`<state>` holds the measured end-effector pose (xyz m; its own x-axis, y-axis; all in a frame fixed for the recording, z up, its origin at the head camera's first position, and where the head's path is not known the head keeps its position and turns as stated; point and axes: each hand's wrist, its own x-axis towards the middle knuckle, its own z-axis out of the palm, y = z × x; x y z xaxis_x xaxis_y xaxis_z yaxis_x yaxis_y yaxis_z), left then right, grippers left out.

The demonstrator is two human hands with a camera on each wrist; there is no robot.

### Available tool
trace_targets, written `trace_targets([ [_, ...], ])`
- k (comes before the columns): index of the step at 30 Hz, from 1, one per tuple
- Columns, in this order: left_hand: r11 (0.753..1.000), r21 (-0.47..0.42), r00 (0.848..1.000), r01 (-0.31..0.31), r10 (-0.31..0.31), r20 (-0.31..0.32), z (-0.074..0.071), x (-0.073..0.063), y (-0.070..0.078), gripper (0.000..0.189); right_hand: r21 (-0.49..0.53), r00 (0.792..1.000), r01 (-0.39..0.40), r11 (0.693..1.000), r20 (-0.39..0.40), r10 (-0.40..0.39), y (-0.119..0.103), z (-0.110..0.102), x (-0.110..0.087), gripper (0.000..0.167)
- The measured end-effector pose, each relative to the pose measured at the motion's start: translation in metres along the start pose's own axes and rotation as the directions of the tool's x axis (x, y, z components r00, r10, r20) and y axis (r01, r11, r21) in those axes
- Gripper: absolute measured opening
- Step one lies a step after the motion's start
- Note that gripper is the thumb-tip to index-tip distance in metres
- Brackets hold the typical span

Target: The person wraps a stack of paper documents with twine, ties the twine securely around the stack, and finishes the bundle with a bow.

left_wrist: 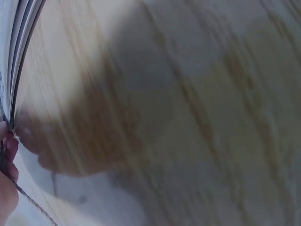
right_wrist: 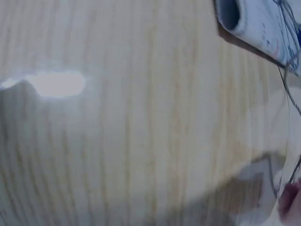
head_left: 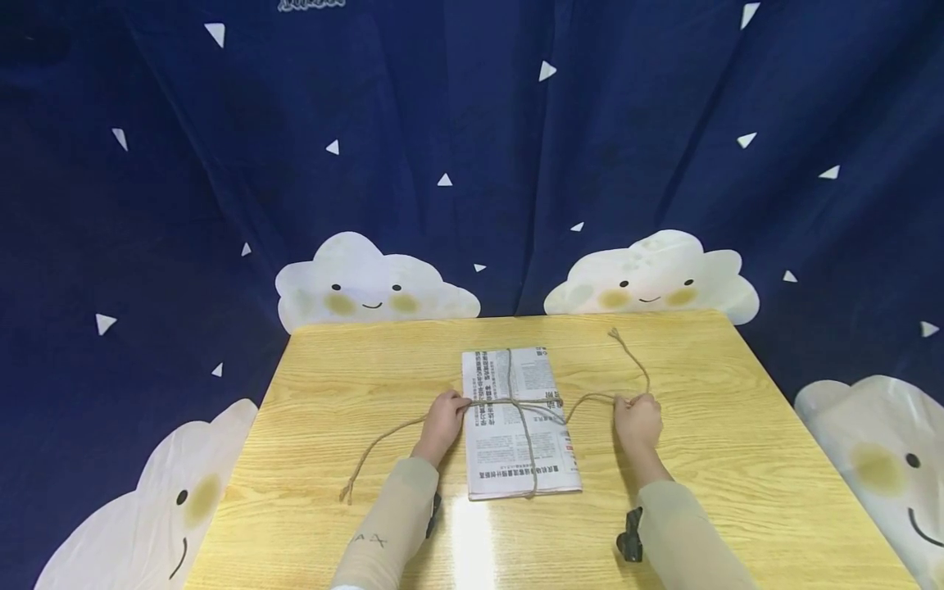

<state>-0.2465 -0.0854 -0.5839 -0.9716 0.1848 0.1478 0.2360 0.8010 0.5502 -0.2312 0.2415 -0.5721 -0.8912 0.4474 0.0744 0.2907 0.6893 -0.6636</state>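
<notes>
A folded stack of newspaper [head_left: 490,459] lies flat near the middle of the table, its layered edge showing in the left wrist view. Brown twine [head_left: 527,447] runs over it lengthwise and crosswise, meeting near its centre. At the stack's left edge my left hand [head_left: 445,422] pinches the twine, and a loose tail trails to the lower left. Off to the right, my right hand [head_left: 638,422] pinches the other length, which curves slackly from the stack; its free end points toward the back. Only a few fingertips [right_wrist: 290,200] show in the right wrist view.
The wooden table [head_left: 332,369] has its far edge against a dark blue curtain [head_left: 472,123] printed with white triangles and smiling clouds. A black wrist device [head_left: 630,537] is strapped at the right sleeve. Light glares off the tabletop just in front of the newspaper.
</notes>
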Motion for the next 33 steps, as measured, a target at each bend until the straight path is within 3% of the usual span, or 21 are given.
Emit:
trace_targets([
  [4, 1.0, -0.011, 1.0, 0.012, -0.012, 0.009, 0.002, 0.001, 0.0, 0.018, -0.012, 0.988, -0.132, 0.991, 0.078, 0.132, 0.002, -0.004, 0.003, 0.052],
  [7, 1.0, -0.019, 1.0, 0.015, -0.014, 0.011, 0.003, 0.001, 0.0, 0.019, 0.147, 0.954, -0.267, 0.952, 0.179, 0.24, -0.002, -0.003, 0.005, 0.053],
  [9, 1.0, -0.023, 1.0, 0.014, -0.014, 0.013, 0.003, 0.002, -0.001, 0.019, 0.321, 0.919, -0.377, 0.869, 0.242, 0.31, -0.005, -0.002, 0.006, 0.043],
  [12, 0.999, -0.028, 1.0, 0.017, -0.016, 0.014, 0.005, 0.002, -0.002, 0.019, 0.544, 0.863, -0.506, 0.67, 0.319, 0.393, -0.01, -0.002, 0.008, 0.033],
  [13, 0.999, -0.034, 1.0, 0.02, -0.02, 0.013, 0.005, 0.002, -0.002, 0.019, 0.584, 0.853, -0.521, 0.622, 0.324, 0.41, -0.012, -0.002, 0.008, 0.033],
  [16, 0.997, -0.073, 0.999, 0.033, -0.033, -0.004, 0.006, 0.002, -0.004, 0.018, 0.683, 0.846, -0.522, 0.512, 0.339, 0.41, -0.019, -0.006, 0.007, 0.038],
  [19, 0.989, -0.138, 0.998, 0.05, -0.055, -0.038, 0.004, 0.001, -0.005, 0.016, 0.744, 0.864, -0.483, 0.461, 0.32, 0.389, -0.025, -0.014, 0.006, 0.041],
  [21, 0.982, -0.18, 0.996, 0.05, -0.063, -0.063, 0.003, 0.001, -0.005, 0.015, 0.775, 0.874, -0.454, 0.44, 0.292, 0.387, -0.027, -0.019, 0.007, 0.039],
  [24, 0.974, -0.218, 0.994, 0.054, -0.073, -0.081, 0.002, 0.0, -0.005, 0.013, 0.783, 0.901, -0.402, 0.475, 0.246, 0.356, -0.031, -0.025, 0.008, 0.025],
  [27, 0.971, -0.231, 0.994, 0.055, -0.075, -0.078, 0.003, 0.0, -0.006, 0.012, 0.788, 0.942, -0.328, 0.52, 0.233, 0.241, -0.035, -0.029, 0.009, 0.017],
  [29, 0.969, -0.237, 0.994, 0.069, -0.088, -0.068, 0.003, 0.001, -0.006, 0.012, 0.808, 0.962, -0.272, 0.523, 0.246, 0.12, -0.039, -0.032, 0.01, 0.022],
  [31, 0.967, -0.241, 0.994, 0.078, -0.096, -0.061, 0.004, 0.001, -0.006, 0.013, 0.833, 0.961, -0.234, 0.501, 0.275, -0.009, -0.043, -0.034, 0.011, 0.029],
  [33, 0.966, -0.244, 0.993, 0.089, -0.106, -0.055, 0.004, 0.001, -0.006, 0.013, 0.855, 0.937, -0.22, 0.469, 0.32, -0.144, -0.048, -0.037, 0.013, 0.032],
])
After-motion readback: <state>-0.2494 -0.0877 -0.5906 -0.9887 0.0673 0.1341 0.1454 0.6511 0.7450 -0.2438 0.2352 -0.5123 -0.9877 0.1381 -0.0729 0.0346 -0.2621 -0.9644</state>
